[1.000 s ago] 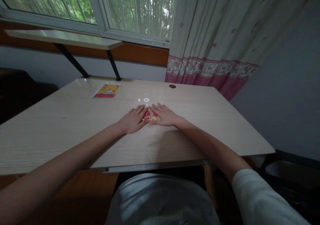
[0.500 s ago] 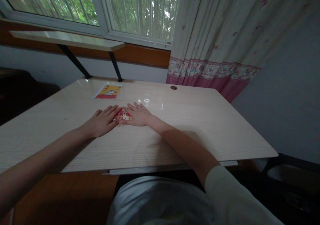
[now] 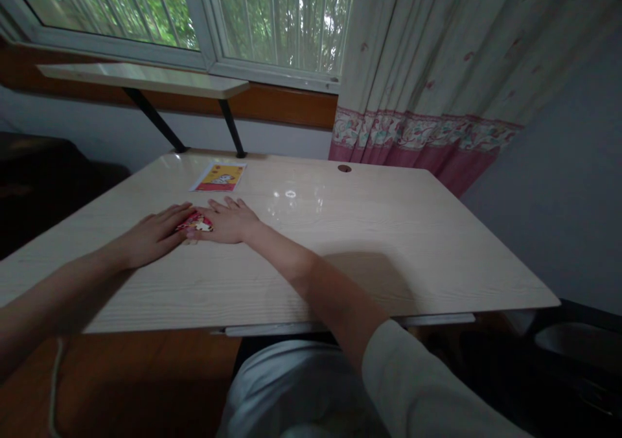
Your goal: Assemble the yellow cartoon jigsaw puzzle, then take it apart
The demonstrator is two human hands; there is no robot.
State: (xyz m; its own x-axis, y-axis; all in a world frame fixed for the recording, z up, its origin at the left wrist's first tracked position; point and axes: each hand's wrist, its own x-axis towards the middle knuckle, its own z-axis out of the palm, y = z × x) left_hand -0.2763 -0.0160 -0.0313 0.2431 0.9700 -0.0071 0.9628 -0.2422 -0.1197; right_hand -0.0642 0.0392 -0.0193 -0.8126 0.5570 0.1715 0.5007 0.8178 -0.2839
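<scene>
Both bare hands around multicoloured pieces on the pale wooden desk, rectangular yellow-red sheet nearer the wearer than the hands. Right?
No: in the head view, the rectangular yellow-red sheet lies beyond the left hand and right hand. The rest stands.

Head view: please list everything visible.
Desk: one, pale, centre
Patterned pieces: count unclear, red and white, on desk's left
Picture sheet: one, yellow-red, beyond pieces
Round opening: one, brown, desk's far edge
Window: one, pale, upper left
Shelf: one, pale with black legs, below window
Curtain: one, cream and pink, beside window
Walls: two, greyish, right and behind
Floor: one, brown, below desk
Unclear shapes: several, dark, side edges
Shirt: one, pale, bottom
Left hand: one, bare, pieces' left
Right hand: one, bare, pieces' right
</scene>
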